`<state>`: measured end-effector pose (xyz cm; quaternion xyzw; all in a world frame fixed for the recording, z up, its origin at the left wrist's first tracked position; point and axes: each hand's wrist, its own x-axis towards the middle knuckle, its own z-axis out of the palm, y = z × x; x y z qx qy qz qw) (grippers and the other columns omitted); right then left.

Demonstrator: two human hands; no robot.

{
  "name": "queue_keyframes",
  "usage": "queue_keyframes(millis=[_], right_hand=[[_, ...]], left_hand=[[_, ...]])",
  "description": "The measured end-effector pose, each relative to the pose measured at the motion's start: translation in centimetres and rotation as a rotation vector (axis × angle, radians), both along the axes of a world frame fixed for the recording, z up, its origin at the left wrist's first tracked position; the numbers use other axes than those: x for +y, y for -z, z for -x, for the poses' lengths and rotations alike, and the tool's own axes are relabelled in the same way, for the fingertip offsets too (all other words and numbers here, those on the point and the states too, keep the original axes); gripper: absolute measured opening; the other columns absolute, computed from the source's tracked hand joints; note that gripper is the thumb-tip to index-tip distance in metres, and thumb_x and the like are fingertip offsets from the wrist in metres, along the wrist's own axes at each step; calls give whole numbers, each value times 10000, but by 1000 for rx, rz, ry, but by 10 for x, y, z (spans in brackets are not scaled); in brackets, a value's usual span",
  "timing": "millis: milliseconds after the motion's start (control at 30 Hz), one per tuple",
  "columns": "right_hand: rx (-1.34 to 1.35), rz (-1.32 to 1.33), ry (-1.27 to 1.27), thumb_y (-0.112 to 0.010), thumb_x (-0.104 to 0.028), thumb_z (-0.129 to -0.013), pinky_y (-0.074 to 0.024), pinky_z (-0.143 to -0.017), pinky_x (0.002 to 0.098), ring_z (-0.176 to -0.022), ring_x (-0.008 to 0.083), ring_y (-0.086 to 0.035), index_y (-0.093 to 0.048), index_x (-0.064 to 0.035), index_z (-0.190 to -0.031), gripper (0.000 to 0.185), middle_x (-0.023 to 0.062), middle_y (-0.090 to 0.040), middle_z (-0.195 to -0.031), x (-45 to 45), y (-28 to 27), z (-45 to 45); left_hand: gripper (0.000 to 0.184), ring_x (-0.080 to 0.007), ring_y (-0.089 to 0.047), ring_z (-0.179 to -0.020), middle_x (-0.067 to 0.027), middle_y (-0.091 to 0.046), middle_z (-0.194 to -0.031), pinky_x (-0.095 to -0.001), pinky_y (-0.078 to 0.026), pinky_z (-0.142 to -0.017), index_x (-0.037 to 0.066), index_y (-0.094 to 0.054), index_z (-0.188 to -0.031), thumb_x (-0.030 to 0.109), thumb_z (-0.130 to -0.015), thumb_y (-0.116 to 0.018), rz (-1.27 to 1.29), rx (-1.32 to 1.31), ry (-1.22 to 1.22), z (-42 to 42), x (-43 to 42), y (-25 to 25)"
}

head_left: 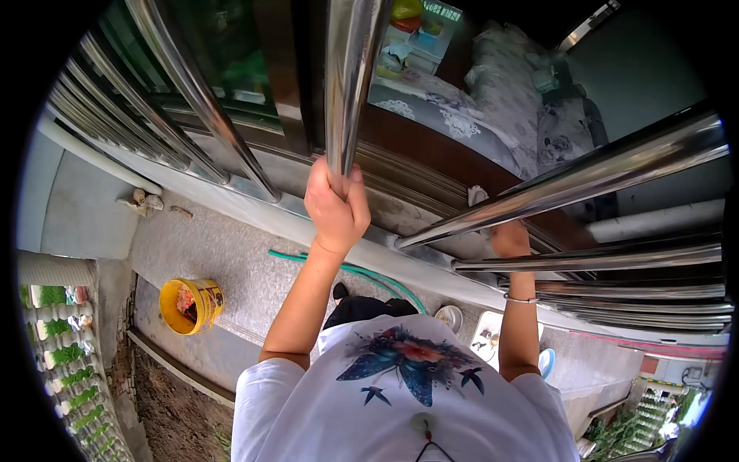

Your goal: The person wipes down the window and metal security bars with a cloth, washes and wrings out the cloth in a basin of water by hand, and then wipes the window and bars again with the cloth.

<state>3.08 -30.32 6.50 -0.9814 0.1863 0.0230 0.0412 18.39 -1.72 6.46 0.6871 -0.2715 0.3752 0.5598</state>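
My left hand (pixel 336 204) is wrapped round the lower part of an upright metal bar (pixel 350 92) of the window grille. My right hand (pixel 510 239) reaches between two bars on the right, past the slanting metal bar (pixel 570 185), and is close to the window track (pixel 416 181). Its fingers are partly hidden and curled. A crumpled whitish piece (pixel 477 195) lies just beyond them, near the sill; I cannot make out whether the fingers touch it.
A yellow bucket (pixel 192 306) stands on the paving at the lower left. Across the ground runs a green hose (pixel 369 275). Patterned bedding (pixel 500 92) shows behind the open window. More metal bars (pixel 115 115) line the left side.
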Motion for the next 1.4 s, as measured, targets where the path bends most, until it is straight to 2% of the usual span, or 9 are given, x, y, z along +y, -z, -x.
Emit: queue_keyframes(millis=[67,267,467,633,933,967,1133,1300,1400], right_hand=[[27,-117,-159,-556,-45,-757,-505,-792,440,-903,378,-629,-642,-74,-1057,313,189,-653,-982,8,-10,53],[304,-463,-197,-546,-29,-813,-483,-860,388,-1012,352,-610,-574,-46,-1174,363,176,-639,-1093,75,-75,84],[-507,-888,205,-502,-83,-935,-460,-825,314,-917,258,-627,-477,12,-1270,349,195,-632,-982,135,-30,36],[-879,-808,-37,-489,-12,-911,-369,-1002,302,-1129,218,-514,-471,35,-1287,379,150,-538,-1213,136,-17,-64],[-135,-379,-528,-581,-221,-832,-447,-939,405,-1116,278,-529,-660,-116,-1111,308,61,-557,-1242,151,-2,-211],[-429,-290,-740,-573,-214,-813,-428,-967,413,-1129,260,-512,-683,-163,-1068,282,22,-543,-1275,145,40,-229],[-203,-120,-762,-560,-98,-734,-457,-901,422,-968,338,-552,-668,-96,-963,253,114,-596,-1068,145,46,-250],[-379,-1019,-864,-618,-125,-772,-440,-618,337,-663,217,-526,-568,-36,-723,113,113,-526,-684,96,-14,-234],[-167,-722,-971,-630,-129,-711,-340,-529,321,-595,132,-422,-454,-46,-620,215,21,-425,-606,93,-50,-252]], left_hand=[[151,-142,-497,-711,-92,-548,-833,-272,-414,-686,-13,-442,-995,-36,-878,-535,8,41,39,2,1,-6],[182,-120,-489,-697,-98,-552,-841,-249,-409,-667,-12,-410,-1021,-10,-890,-537,42,205,285,1,10,0],[276,-135,-487,-754,-101,-540,-864,-283,-406,-683,-15,-412,-1100,172,-935,-529,-63,134,344,-6,34,27],[569,-270,-542,-668,-93,-551,-768,-368,-425,-607,36,-554,-836,582,-917,-418,-166,283,248,-6,28,70],[578,-348,-550,-595,-102,-565,-710,-421,-437,-546,55,-557,-816,616,-896,-440,-267,240,181,-14,34,129],[574,-349,-555,-603,-106,-575,-728,-419,-443,-553,51,-556,-831,610,-897,-445,-249,182,154,-14,32,124],[558,-335,-567,-609,-95,-591,-747,-406,-456,-564,59,-546,-874,612,-885,-471,-176,153,52,-10,23,106],[579,-309,-558,-580,-74,-571,-695,-396,-446,-540,62,-521,-836,641,-855,-498,-130,121,60,-6,20,99],[573,-301,-554,-576,-76,-568,-697,-385,-446,-535,66,-508,-820,638,-855,-500,-111,120,39,-7,21,96]])
